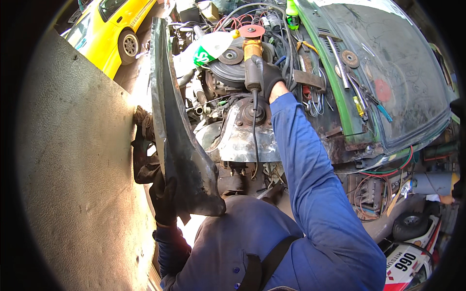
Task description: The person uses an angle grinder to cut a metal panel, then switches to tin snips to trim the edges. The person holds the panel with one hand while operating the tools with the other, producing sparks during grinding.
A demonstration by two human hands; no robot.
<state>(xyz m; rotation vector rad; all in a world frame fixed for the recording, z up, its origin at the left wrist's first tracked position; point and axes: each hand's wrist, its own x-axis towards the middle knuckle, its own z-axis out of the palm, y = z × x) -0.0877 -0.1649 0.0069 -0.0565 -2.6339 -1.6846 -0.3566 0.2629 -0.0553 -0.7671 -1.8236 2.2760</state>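
My right hand (pixel 267 77), in a dark glove, is closed round the body of an angle grinder (pixel 252 68) above the engine bay. A red disc (pixel 251 31) sits at the grinder's far end, and its black cord (pixel 255 136) hangs down toward me. To the left stands a long dark metal body panel (pixel 182 160), shaped like a car fender, on its edge. My gloved left hand (pixel 165 201) grips this fender near its lower end. Some of the left fingers are hidden behind it.
A large clear bottle (pixel 213 46) lies on the engine beside a round air cleaner (pixel 225 72). Pliers (pixel 307 46), discs (pixel 349 58) and hand tools crowd the green car's cowl and windscreen (pixel 412 82). A big board (pixel 87 169) stands left; a yellow car (pixel 104 29) is beyond.
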